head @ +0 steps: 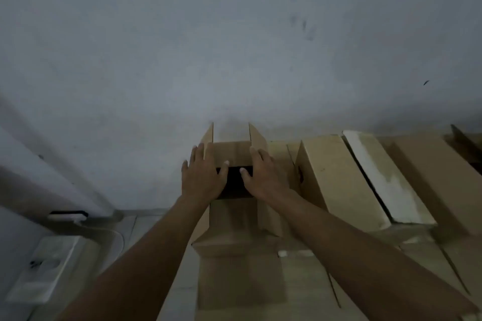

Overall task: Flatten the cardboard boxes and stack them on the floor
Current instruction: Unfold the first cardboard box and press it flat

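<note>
Two hands: left hand and right hand, fingers spread flat on the open box
Box: frame centre, against the wall
Risk: uneven pressing could crumple a flap instead of folding it

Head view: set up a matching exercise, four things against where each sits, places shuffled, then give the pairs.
Things:
1. left hand
2. right hand
3. open box
4. white-topped box

Places:
A. lying among the boxes at right
B. on the open box's right side
C. between the two hands, flaps up
D. on the open box's left side

Pairs: 1-D, 2-B, 3-C, 4-A
</note>
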